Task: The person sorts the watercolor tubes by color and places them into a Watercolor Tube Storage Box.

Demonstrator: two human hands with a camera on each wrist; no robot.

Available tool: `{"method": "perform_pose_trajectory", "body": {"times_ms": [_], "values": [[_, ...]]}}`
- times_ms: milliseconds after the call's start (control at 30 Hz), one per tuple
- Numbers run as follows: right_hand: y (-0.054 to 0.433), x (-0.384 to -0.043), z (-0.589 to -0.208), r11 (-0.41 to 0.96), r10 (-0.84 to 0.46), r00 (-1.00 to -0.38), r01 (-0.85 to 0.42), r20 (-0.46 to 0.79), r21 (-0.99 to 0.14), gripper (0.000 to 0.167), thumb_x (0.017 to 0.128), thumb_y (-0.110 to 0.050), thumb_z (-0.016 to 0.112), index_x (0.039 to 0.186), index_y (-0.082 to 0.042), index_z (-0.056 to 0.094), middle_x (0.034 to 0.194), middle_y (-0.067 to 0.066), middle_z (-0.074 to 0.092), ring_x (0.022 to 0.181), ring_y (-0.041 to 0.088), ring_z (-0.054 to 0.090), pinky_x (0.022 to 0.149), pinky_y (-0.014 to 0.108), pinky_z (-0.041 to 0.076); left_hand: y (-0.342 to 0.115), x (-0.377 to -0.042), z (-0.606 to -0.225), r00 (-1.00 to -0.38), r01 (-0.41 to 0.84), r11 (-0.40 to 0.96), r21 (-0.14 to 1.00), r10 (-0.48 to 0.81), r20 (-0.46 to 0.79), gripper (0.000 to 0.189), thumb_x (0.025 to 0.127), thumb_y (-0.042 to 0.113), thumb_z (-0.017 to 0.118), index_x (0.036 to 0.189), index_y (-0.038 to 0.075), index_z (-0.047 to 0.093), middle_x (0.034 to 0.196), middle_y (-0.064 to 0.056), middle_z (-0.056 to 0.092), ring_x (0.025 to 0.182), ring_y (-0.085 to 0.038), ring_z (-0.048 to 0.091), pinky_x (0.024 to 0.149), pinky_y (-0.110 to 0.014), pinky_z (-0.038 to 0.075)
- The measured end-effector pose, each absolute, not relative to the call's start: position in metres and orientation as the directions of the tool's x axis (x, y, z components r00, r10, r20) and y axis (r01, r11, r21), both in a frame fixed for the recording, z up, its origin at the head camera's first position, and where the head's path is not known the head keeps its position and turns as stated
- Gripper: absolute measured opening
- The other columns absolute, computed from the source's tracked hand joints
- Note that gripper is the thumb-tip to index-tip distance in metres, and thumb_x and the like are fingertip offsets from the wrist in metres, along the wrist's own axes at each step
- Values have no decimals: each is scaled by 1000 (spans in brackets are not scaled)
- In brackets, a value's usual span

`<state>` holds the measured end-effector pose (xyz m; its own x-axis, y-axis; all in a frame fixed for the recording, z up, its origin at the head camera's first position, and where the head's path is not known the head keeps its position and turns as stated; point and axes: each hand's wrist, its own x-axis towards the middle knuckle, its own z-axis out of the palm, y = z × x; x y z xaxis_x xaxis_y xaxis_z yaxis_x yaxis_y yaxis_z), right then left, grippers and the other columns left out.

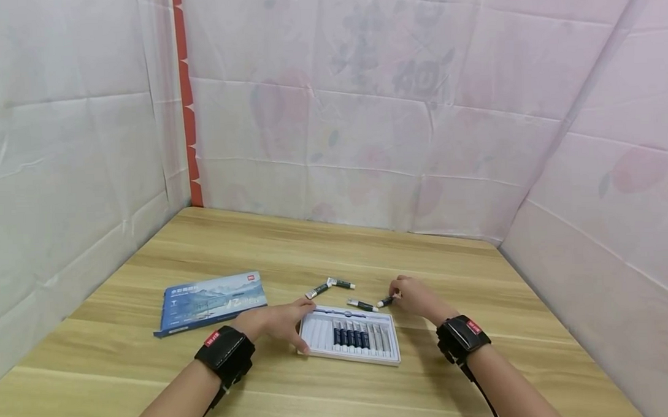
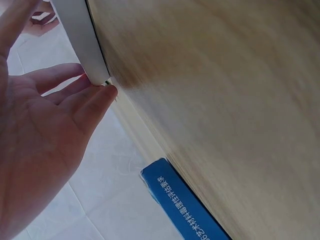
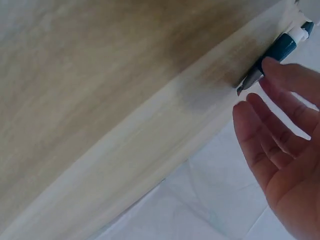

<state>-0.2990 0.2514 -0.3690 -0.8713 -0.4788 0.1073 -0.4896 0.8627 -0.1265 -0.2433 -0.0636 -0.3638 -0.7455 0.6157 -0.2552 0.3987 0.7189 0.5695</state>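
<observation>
Left hand gripped white paint tray at its left end; right hand pinched dark green paint tube near tray's far right corner.

Blue box flat, lower left of centre; mountain scene on its face, small red logo at its upper right corner. White characters on its side, bottom of left wrist view. Wood-grain table across lower half, grain running roughly sideways. Creased pale sheets: left, back, right. Red strip, notched edge, upright, upper left. Faint dark lettering, upper right of centre; reddish round print, far right.
</observation>
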Motion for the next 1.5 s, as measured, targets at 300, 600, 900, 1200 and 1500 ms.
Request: {"method": "perform_pose_trajectory", "body": {"times_ms": [300,600,900,1200,1500], "values": [[248,-302,-376,733,-666,-729,-679,156,-42,21,75,3,67,89,-12,68,82,-1,57,76,16,58,65,32,50,-64,-243,-365,-754,392,731,559,603,-259,89,73,29,78,142,2,29,148,-11,19,133,-27,22,106,-40,24],[247,-301,-369,680,-713,-677,-731,183,-57,21,75,10,65,88,-6,68,81,3,59,75,18,59,64,31,51,-64,-243,-366,-751,389,721,574,609,-256,88,73,28,78,142,2,29,148,-11,19,133,-26,21,106,-40,23],[236,-294,-359,674,-721,-674,-736,162,-63,21,77,5,68,92,-8,67,87,2,59,79,18,60,67,30,51,-64,-245,-366,-753,383,727,570,603,-262,88,73,29,78,142,4,29,147,-9,20,133,-25,22,106,-40,24],[217,-286,-351,604,-777,-599,-796,196,-36,22,76,6,68,95,-6,68,89,3,60,81,17,60,67,27,51,-64,-245,-366,-750,392,722,570,610,-256,88,73,28,78,143,4,29,147,-9,20,133,-25,22,106,-40,24],[197,-274,-344,579,-801,-571,-815,179,-10,23,78,1,69,98,-11,69,94,-1,60,85,13,59,70,23,50,-64,-246,-367,-750,398,720,569,612,-249,88,73,28,78,142,4,29,147,-9,20,132,-24,23,106,-40,24]]}}
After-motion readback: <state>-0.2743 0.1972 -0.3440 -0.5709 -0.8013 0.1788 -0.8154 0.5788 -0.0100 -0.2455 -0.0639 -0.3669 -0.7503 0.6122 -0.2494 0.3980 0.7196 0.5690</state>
